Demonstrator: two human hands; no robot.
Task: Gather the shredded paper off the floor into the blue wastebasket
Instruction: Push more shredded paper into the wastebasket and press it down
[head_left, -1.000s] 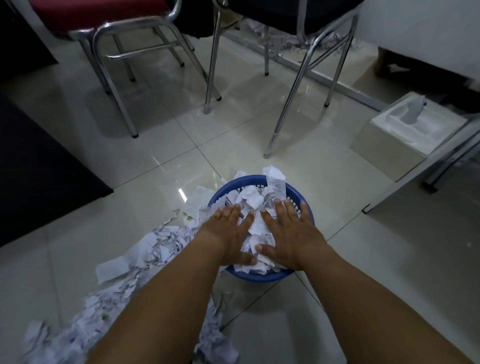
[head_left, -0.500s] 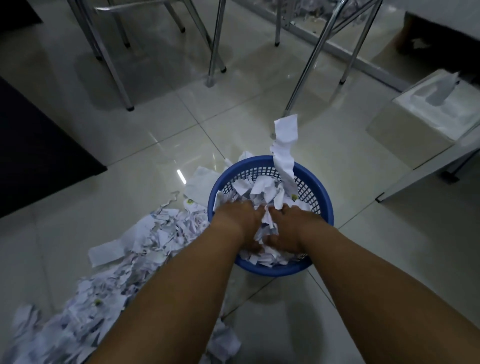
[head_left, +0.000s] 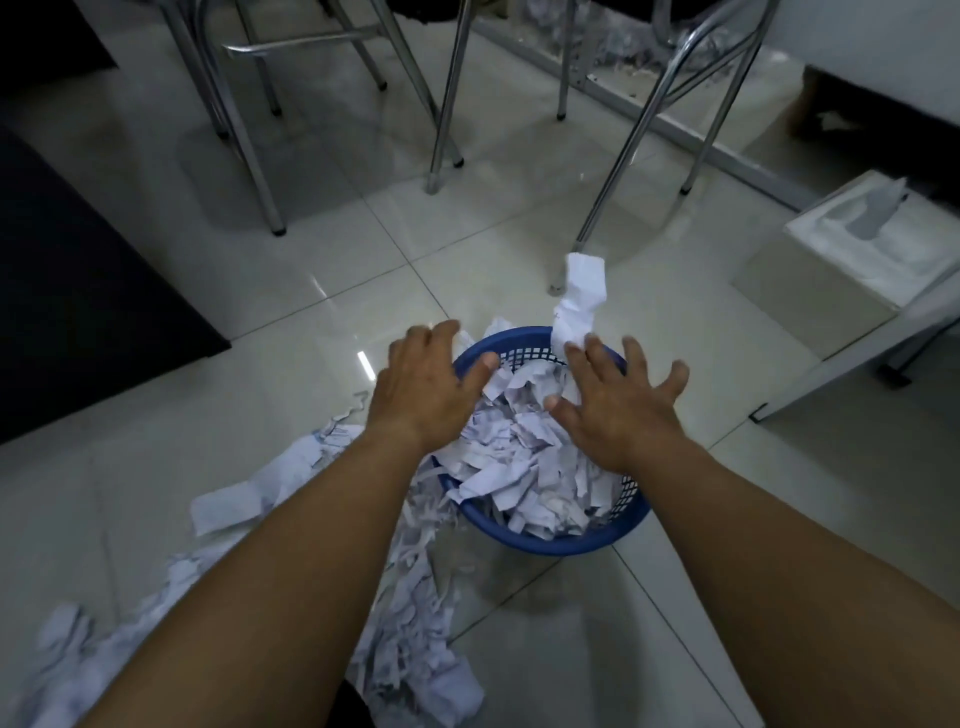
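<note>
both hands were open, fingers spread, palms down, holding nothing. left hand was over the left rim of the round blue plastic mesh wastebasket, right hand over its right side. couldn't tell if the palms touched the paper. the wastebasket sat on the glossy pale tile floor, heaped to the rim with white shredded paper. one tall white paper strip stuck up past the far rim, by the right fingertips. a lot more loose shredded paper lay on the floor, trailing from the wastebasket's left side toward the lower left.

the step looked like packing the heap down. best done with flat palms pressing straight down at the middle, slowly, so scraps didn't squirt over the rim. the tall strip needed folding in first. the light wastebasket could slide or tip on slick tile, so push evenly on both sides. then scoop the floor trail in two-handed bunches.
</note>
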